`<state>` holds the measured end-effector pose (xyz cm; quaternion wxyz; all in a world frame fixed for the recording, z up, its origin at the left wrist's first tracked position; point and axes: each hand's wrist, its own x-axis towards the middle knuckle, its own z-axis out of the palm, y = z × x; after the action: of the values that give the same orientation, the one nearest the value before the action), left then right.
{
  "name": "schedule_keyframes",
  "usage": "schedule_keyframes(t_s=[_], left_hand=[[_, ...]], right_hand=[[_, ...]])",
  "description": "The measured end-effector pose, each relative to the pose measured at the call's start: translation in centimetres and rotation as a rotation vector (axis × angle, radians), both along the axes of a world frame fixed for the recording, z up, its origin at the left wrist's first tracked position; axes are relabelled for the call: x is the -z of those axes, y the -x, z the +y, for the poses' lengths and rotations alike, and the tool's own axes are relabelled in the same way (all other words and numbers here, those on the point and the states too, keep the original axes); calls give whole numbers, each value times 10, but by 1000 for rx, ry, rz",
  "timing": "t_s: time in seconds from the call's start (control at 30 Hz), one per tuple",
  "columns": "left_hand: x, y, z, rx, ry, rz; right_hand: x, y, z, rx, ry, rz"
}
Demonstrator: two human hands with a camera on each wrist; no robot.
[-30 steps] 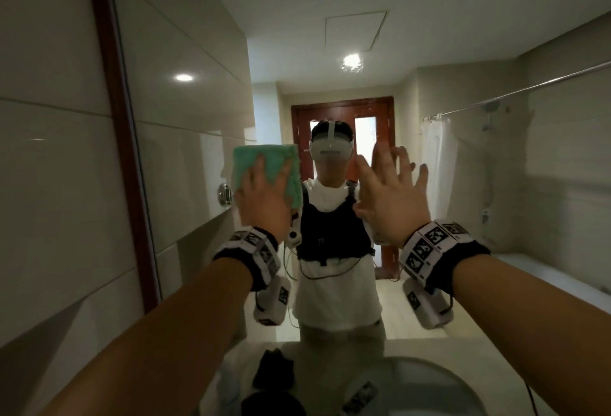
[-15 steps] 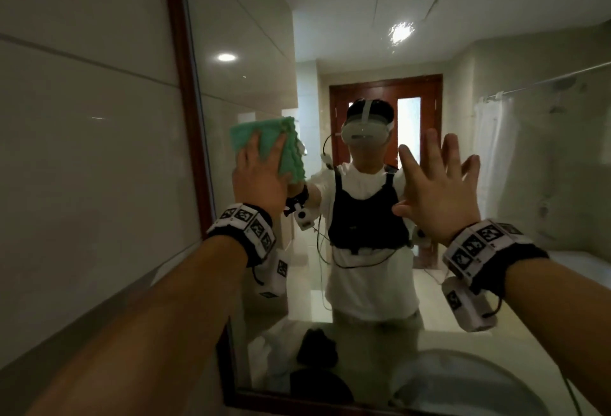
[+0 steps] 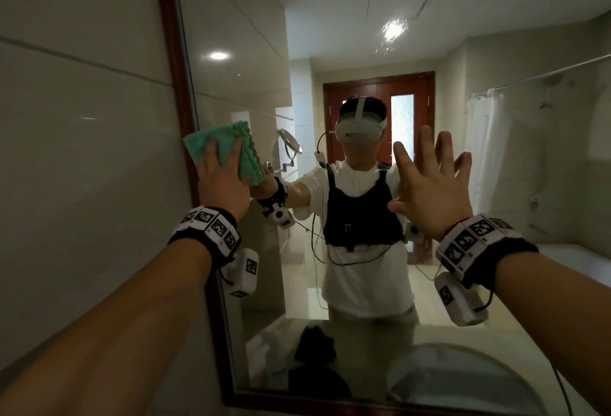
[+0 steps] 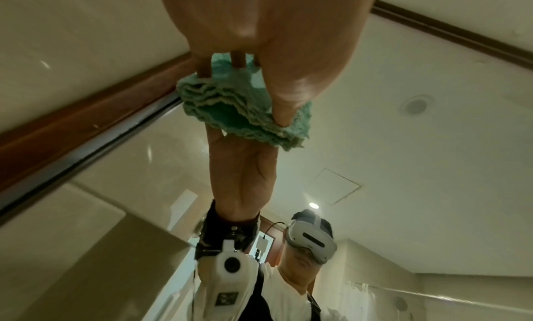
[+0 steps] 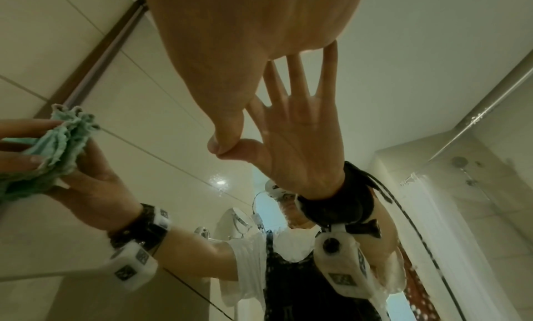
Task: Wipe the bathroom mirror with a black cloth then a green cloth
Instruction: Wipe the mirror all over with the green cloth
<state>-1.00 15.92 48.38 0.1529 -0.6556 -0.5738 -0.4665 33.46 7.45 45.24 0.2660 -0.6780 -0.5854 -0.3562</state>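
Observation:
The bathroom mirror fills the view ahead, with a dark wooden frame on its left. My left hand presses a folded green cloth flat against the glass, right beside that frame. The left wrist view shows the green cloth bunched under my thumb and straight fingers. My right hand lies flat on the glass with fingers spread and holds nothing; the right wrist view shows the right hand meeting its reflection. A black cloth shows only as a reflection low in the mirror.
A pale tiled wall runs left of the frame. The mirror's lower frame edge and a reflected round basin sit below my arms. A round shaving mirror on an arm appears reflected near the cloth.
My left hand has slid the green cloth leftward across the glass to the frame's edge. The right hand has stayed flat on the mirror.

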Motion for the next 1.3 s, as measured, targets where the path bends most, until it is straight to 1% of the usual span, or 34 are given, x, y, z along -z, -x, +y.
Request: schedule_keyframes(t_s=[0.13, 0.33, 0.43, 0.53, 0.63, 0.7, 0.77, 0.83, 0.9, 1.0, 1.13, 1.3], left_hand=[[1, -27, -8, -9, -24, 37], [-5, -116, -36, 102, -75, 273], [-11, -136, -40, 118, -110, 294], [-22, -121, -37, 111, -97, 265], [-38, -89, -28, 47, -51, 136], [-49, -66, -19, -2, -22, 69], [-59, -44, -10, -12, -3, 4], [-69, -28, -2, 3, 12, -38], [-79, -20, 2, -8, 22, -39], [-92, -21, 1, -35, 20, -47], [-104, -36, 0, -76, -16, -38], [-122, -79, -14, -45, -18, -32]], right_hand=[[2, -1, 2, -4, -7, -1], [4, -4, 4, -26, -16, -6], [4, -6, 3, -27, -22, -19], [2, -7, 0, -17, -11, -38], [-3, -5, -7, 8, -11, -59], [-11, -7, -14, -13, -81, -73], [-26, -16, -23, -48, -181, -73], [-42, -35, -30, -9, -261, -32], [-52, -57, -32, 62, -275, 39], [-53, -77, -27, 109, -207, 88], [-50, -80, -22, 97, -205, 79], [-51, -81, -26, 62, -196, 80]])
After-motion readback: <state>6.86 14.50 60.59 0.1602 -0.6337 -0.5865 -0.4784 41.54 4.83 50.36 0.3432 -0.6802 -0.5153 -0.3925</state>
